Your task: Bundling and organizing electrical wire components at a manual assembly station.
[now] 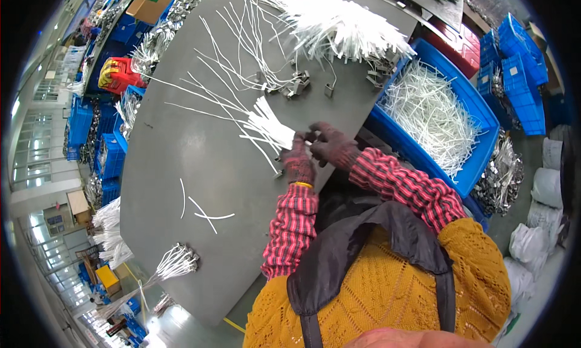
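A bundle of white sleeved wires (269,125) fans out over the grey table, its thin bare-looking strands reaching to the far left. My left hand (298,162), in a dark knitted glove, is closed around the near end of this bundle. Beside it, my gloved right hand (333,146) has its fingers bent in against the left hand's fingertips. What lies between the right fingers is too small to make out. Close to the left hand, a small metal piece (278,174) rests on the table at the end of one white strand.
A large heap of white sleeved wires (345,24) covers the table's far side, with small metal clips (296,84) nearer. Loose white strips (209,215) lie at left; a tied bundle (177,261) sits by the edge. A blue bin (478,177) of cut white strips stands at right.
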The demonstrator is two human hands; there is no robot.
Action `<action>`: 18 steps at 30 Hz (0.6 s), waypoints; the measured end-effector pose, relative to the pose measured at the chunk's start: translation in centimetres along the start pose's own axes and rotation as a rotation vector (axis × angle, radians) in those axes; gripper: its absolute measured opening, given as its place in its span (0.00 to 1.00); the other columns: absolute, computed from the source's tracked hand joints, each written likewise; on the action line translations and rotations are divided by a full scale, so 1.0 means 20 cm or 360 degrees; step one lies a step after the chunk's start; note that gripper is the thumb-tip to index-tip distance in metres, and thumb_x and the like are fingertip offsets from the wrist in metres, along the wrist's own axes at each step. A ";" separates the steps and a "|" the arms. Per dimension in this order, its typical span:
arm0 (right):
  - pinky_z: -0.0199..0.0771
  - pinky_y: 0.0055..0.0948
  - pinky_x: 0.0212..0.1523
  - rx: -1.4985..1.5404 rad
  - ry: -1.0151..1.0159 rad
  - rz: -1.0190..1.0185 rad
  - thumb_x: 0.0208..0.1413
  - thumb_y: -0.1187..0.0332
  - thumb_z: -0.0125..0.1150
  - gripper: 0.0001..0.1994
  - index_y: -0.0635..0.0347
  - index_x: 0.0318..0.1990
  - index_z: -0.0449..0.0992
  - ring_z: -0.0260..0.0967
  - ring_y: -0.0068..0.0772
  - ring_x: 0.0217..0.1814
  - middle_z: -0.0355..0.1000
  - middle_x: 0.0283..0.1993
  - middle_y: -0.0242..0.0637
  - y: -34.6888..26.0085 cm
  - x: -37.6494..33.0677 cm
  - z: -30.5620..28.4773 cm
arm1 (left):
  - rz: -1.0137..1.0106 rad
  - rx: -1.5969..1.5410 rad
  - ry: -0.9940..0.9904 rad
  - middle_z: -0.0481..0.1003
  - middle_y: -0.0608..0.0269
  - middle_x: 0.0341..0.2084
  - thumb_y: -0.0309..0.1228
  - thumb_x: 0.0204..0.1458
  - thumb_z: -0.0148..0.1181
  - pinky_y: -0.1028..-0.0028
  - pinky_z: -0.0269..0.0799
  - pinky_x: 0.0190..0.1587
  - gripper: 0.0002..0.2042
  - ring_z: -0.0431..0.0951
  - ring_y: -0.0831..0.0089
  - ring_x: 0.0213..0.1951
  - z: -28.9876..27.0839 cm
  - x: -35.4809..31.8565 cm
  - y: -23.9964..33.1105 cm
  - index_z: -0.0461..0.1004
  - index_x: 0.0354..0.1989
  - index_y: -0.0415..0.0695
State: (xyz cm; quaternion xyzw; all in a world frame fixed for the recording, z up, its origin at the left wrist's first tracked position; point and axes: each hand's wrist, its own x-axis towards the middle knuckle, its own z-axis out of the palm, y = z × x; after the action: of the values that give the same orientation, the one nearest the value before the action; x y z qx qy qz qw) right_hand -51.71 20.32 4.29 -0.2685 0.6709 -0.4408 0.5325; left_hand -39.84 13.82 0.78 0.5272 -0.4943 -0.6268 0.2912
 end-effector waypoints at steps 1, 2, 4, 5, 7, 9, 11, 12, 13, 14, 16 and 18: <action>0.76 0.31 0.25 0.0066 -0.0154 0.0101 0.56 0.65 0.62 0.28 0.57 0.65 0.66 0.75 0.32 0.27 0.77 0.41 0.46 -0.04 0.06 0.09 | -0.0039 0.0105 0.0116 0.75 0.61 0.27 0.39 0.61 0.59 0.70 0.76 0.30 0.15 0.76 0.72 0.29 -0.15 0.10 -0.05 0.77 0.35 0.37; 0.79 0.35 0.33 -0.0203 -0.0119 0.0178 0.56 0.64 0.65 0.29 0.56 0.65 0.66 0.76 0.37 0.33 0.77 0.41 0.46 -0.11 0.08 0.07 | 0.0008 0.0021 0.0140 0.75 0.60 0.25 0.39 0.61 0.58 0.71 0.77 0.24 0.16 0.77 0.71 0.25 -0.16 0.06 0.05 0.75 0.34 0.35; 0.79 0.37 0.38 -0.0549 0.0170 -0.0041 0.55 0.62 0.66 0.30 0.56 0.65 0.66 0.76 0.40 0.36 0.77 0.42 0.47 -0.05 0.23 -0.03 | -0.0360 -0.0160 0.0346 0.73 0.58 0.19 0.35 0.61 0.56 0.72 0.75 0.18 0.13 0.77 0.69 0.18 -0.27 0.05 0.16 0.72 0.35 0.35; 0.79 0.39 0.43 -0.0885 0.0418 -0.0279 0.54 0.60 0.67 0.31 0.56 0.65 0.66 0.76 0.42 0.40 0.77 0.43 0.48 -0.01 0.34 -0.06 | -0.0273 -0.0167 0.0387 0.75 0.56 0.20 0.34 0.61 0.55 0.73 0.74 0.17 0.12 0.77 0.68 0.18 -0.44 0.09 0.07 0.71 0.36 0.34; 0.76 0.41 0.51 -0.0834 0.0930 -0.0410 0.53 0.55 0.68 0.33 0.53 0.66 0.67 0.75 0.46 0.46 0.77 0.45 0.48 0.13 0.55 -0.22 | -0.0210 -0.0514 0.0327 0.75 0.55 0.22 0.31 0.56 0.57 0.71 0.73 0.18 0.10 0.77 0.64 0.20 -0.51 0.08 0.09 0.71 0.36 0.34; 0.77 0.40 0.50 -0.1094 0.0920 -0.0423 0.54 0.57 0.67 0.32 0.56 0.65 0.68 0.76 0.45 0.45 0.77 0.45 0.49 0.20 0.71 -0.33 | -0.0225 -0.0634 0.0346 0.76 0.56 0.25 0.31 0.56 0.61 0.70 0.76 0.22 0.11 0.78 0.64 0.23 -0.51 0.09 0.13 0.72 0.38 0.34; 0.77 0.39 0.49 -0.1346 0.0917 -0.0411 0.54 0.58 0.66 0.30 0.59 0.64 0.69 0.76 0.45 0.44 0.77 0.44 0.49 0.22 0.73 -0.37 | -0.0255 -0.0668 0.0279 0.76 0.56 0.26 0.31 0.56 0.62 0.70 0.77 0.23 0.12 0.79 0.64 0.24 -0.44 0.09 0.16 0.72 0.40 0.34; 0.78 0.36 0.47 -0.0868 0.0796 -0.0265 0.54 0.60 0.66 0.29 0.61 0.63 0.70 0.77 0.42 0.42 0.78 0.42 0.47 0.21 0.70 -0.38 | -0.0290 -0.0699 0.0222 0.76 0.56 0.28 0.31 0.56 0.63 0.69 0.78 0.25 0.12 0.79 0.64 0.25 -0.38 0.08 0.18 0.72 0.42 0.35; 0.78 0.34 0.46 -0.0394 0.0664 -0.0125 0.53 0.62 0.66 0.28 0.64 0.61 0.72 0.77 0.39 0.40 0.78 0.40 0.45 0.18 0.63 -0.38 | -0.0310 -0.0722 0.0166 0.77 0.56 0.28 0.33 0.57 0.63 0.69 0.79 0.26 0.13 0.80 0.64 0.26 -0.34 0.08 0.18 0.73 0.43 0.35; 0.78 0.31 0.40 -0.0063 0.0533 0.0029 0.54 0.63 0.65 0.26 0.64 0.60 0.73 0.77 0.34 0.36 0.78 0.39 0.42 0.10 0.50 -0.33 | -0.0318 -0.0713 0.0077 0.77 0.54 0.28 0.32 0.56 0.64 0.67 0.80 0.26 0.13 0.81 0.62 0.26 -0.31 0.08 0.16 0.74 0.43 0.34; 0.75 0.27 0.30 0.0329 0.0368 0.0190 0.54 0.65 0.64 0.22 0.62 0.57 0.77 0.74 0.27 0.30 0.77 0.36 0.37 -0.05 0.17 -0.24 | -0.0392 -0.0727 -0.0092 0.78 0.52 0.28 0.32 0.55 0.64 0.66 0.82 0.26 0.13 0.81 0.60 0.25 -0.17 0.09 0.08 0.74 0.41 0.33; 0.72 0.25 0.24 0.0402 0.0337 0.0204 0.55 0.64 0.64 0.20 0.60 0.55 0.78 0.72 0.23 0.28 0.76 0.34 0.34 -0.05 -0.05 -0.20 | -0.0516 -0.0717 -0.0279 0.78 0.53 0.27 0.32 0.56 0.64 0.65 0.83 0.28 0.13 0.82 0.62 0.25 0.01 0.10 -0.03 0.75 0.39 0.32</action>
State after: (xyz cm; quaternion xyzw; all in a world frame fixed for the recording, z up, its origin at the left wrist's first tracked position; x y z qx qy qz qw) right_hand -55.26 21.88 5.74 -0.1080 0.6783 -0.5125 0.5154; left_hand -40.48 12.31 -0.60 0.4651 -0.2752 -0.8023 0.2533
